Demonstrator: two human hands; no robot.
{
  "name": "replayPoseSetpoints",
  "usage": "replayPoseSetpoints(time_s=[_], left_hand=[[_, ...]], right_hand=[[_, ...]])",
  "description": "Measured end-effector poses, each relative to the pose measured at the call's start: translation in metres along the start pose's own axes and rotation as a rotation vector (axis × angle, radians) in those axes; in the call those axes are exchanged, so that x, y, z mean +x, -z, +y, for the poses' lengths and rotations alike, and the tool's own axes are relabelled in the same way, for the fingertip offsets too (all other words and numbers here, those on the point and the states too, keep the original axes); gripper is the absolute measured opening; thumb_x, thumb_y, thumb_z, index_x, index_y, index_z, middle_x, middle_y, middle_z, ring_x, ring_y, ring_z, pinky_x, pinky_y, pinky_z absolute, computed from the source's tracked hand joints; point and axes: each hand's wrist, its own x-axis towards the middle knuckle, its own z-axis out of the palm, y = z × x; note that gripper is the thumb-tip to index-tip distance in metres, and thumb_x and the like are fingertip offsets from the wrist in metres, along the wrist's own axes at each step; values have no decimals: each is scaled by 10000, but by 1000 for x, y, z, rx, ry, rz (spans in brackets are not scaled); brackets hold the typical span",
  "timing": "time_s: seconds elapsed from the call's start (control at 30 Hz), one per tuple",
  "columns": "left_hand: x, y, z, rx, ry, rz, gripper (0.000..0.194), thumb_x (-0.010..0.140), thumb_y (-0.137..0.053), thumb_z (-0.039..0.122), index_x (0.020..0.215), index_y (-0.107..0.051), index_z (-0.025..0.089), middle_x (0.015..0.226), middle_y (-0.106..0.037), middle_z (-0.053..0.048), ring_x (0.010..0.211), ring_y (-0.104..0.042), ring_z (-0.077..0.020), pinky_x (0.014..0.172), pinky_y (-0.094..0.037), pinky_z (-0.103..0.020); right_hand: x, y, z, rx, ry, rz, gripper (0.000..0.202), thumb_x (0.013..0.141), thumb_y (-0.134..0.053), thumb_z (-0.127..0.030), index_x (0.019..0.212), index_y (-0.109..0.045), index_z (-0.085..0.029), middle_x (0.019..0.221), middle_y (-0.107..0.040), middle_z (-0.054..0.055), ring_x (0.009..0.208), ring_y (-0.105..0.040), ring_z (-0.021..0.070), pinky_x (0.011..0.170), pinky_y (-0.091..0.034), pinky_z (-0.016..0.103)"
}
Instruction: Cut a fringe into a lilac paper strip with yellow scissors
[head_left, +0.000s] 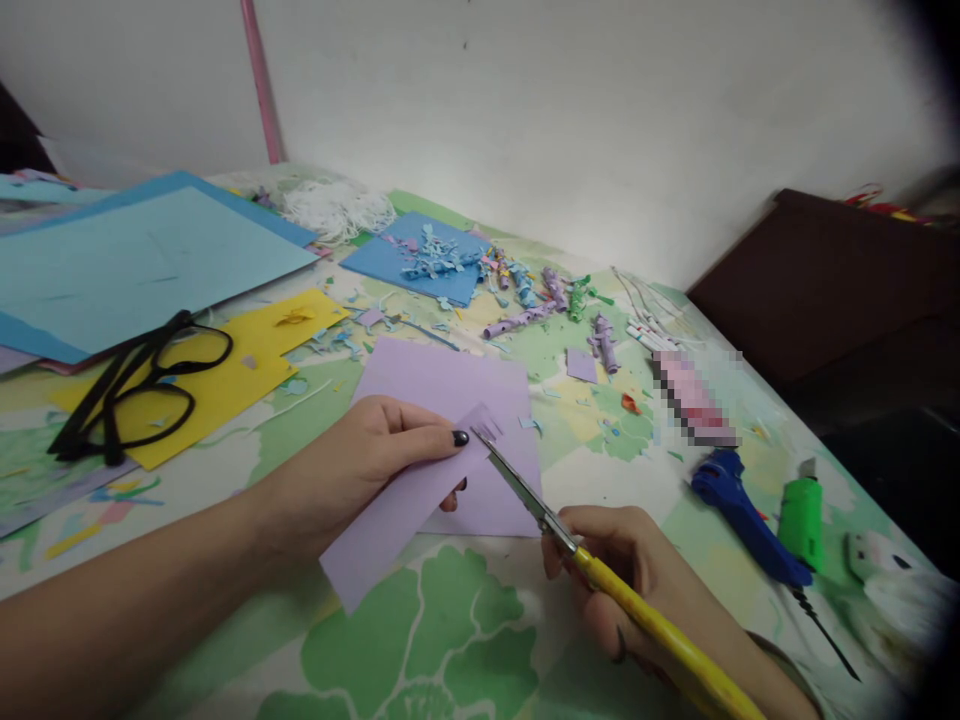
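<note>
Purple strip (pixel 397 520) is being pinched near its snipped upper end by the left hand (pixel 390 450), above a purple sheet (pixel 457 385); yellow-handled scissors (pixel 559 525) are being held in the right hand (pixel 637 590), blades at that end.

Black nail polish (pixel 460 438), perhaps a greyish cuff (pixel 786 668).

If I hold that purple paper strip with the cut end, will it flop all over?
Probably not much: the strip sticks out past the left hand looking fairly flat. It should feel light, since it's thin paper. The snipped end might bend or tear easily.
</note>
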Motion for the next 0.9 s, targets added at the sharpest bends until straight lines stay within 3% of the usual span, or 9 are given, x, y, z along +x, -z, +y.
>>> replayPoseSetpoints(time_s=[0.17, 0.47, 0.73, 0.9], left_hand=[[-1, 0, 2, 86, -31, 31, 349, 809, -593, 283, 485, -657, 171, 474, -618, 9, 390, -450, -57, 384, -298, -144], [-4, -2, 6, 122, -37, 65, 343, 811, -589, 273, 489, -658, 176, 460, -608, 15, 375, -457, -60, 378, -306, -142], [-4, -2, 6, 151, -37, 90, 355, 823, -582, 270, 489, -652, 168, 462, -608, 18, 375, -453, -50, 377, -299, -130], [-3, -2, 5, 135, -39, 66, 344, 817, -585, 276, 495, -651, 175, 465, -613, 24, 380, -466, -52, 377, -311, -127]], right_hand=[[-3, 4, -3, -26, 65, -56, 657, 643, -665, -758, 868, -558, -150, 502, -436, -79, 419, -298, 54, 393, -266, 174], [-4, 3, -12, -73, 65, -82, 685, 653, -611, -799, 870, -534, -154, 540, -512, -49, 347, -305, 29, 294, -201, 155], [-5, 3, -3, -83, 100, -72, 661, 702, -590, -776, 901, -541, -148, 514, -497, -55, 357, -296, 34, 322, -215, 162], [-4, 1, -4, -43, 68, -70, 665, 663, -630, -774, 879, -536, -151, 499, -456, -75, 370, -292, 36, 335, -201, 162]])
